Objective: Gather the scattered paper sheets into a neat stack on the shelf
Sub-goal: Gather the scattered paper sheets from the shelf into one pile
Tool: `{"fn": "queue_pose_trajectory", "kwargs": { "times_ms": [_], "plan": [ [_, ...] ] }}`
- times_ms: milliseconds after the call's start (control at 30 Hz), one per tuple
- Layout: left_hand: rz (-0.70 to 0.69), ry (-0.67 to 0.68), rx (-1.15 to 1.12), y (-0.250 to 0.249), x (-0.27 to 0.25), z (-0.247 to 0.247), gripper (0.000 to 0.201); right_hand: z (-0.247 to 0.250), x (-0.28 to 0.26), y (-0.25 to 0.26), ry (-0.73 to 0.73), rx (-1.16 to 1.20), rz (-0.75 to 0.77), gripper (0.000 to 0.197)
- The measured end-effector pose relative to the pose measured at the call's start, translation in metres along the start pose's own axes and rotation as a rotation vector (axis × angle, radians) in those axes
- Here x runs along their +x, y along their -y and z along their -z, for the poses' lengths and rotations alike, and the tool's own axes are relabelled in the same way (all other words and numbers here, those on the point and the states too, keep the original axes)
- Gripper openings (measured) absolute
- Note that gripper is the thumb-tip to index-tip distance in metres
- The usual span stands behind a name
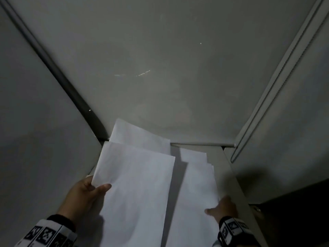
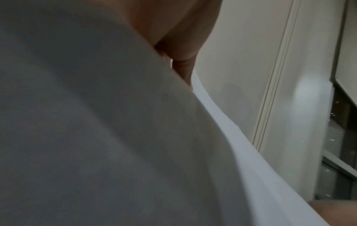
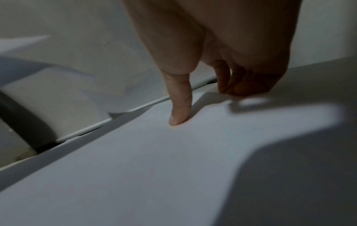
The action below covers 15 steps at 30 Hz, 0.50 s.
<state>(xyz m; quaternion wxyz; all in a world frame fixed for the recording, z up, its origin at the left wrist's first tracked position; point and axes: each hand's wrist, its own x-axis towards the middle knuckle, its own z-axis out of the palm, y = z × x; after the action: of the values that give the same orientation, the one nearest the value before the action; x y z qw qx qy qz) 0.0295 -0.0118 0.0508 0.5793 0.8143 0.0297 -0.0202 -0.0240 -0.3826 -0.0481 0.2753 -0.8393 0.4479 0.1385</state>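
In the head view the left hand (image 1: 83, 195) sits at the lower left of the frame, its grip closed on a white paper sheet (image 1: 135, 184): the thumb lies on top near the sheet's left edge and the fingers are hidden beneath. This sheet is lifted and tilted, running from lower centre up toward the middle of the frame. Behind it, just above, a second sheet (image 1: 137, 136) shows with its far corner against the grey back wall (image 1: 160, 59).

At the lower right, the right hand (image 1: 223, 206) rests on a fanned pile of sheets (image 1: 195, 179) lying on the grey shelf (image 1: 216, 154). In the right wrist view the thumb tip (image 3: 179, 116) presses down on the top sheet while the other fingers (image 3: 249, 82) curl at the pile's far edge, so this grip pinches the pile's edge. The corners of the pile are offset from one another.

The left wrist view is filled mostly by the underside of the held sheet (image 2: 115, 122), blurred, with part of the hand at the top. Both wrists wear bands with black-and-white markers (image 1: 231, 229).
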Motion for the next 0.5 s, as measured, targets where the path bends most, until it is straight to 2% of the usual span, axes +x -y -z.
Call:
{"fn": "queue_pose_trajectory", "kwargs": {
  "times_ms": [67, 133, 233, 400, 467, 500],
  "plan": [
    [0.018, -0.001, -0.023, 0.002, -0.001, 0.003, 0.015, 0.002, 0.002, 0.001, 0.031, 0.033, 0.018, 0.096],
    [0.024, 0.004, -0.019, 0.002, -0.002, 0.006, 0.021, 0.002, 0.003, 0.000, 0.041, 0.053, 0.033, 0.087],
    [0.016, -0.004, -0.038, 0.000, -0.006, 0.010, 0.023, 0.004, -0.001, -0.002, 0.046, 0.058, 0.052, 0.064],
    [-0.026, 0.026, -0.140, -0.008, -0.010, 0.019, 0.017, 0.018, -0.020, -0.002, 0.021, 0.214, 0.225, 0.022],
    [-0.027, 0.047, -0.222, -0.010, -0.009, 0.018, 0.017, 0.028, -0.032, 0.000, 0.042, 0.370, 0.314, 0.021],
    [-0.019, 0.056, -0.278, -0.013, -0.009, 0.015, 0.017, 0.034, -0.042, 0.002, 0.091, 0.454, 0.345, 0.030]
  ]
}}
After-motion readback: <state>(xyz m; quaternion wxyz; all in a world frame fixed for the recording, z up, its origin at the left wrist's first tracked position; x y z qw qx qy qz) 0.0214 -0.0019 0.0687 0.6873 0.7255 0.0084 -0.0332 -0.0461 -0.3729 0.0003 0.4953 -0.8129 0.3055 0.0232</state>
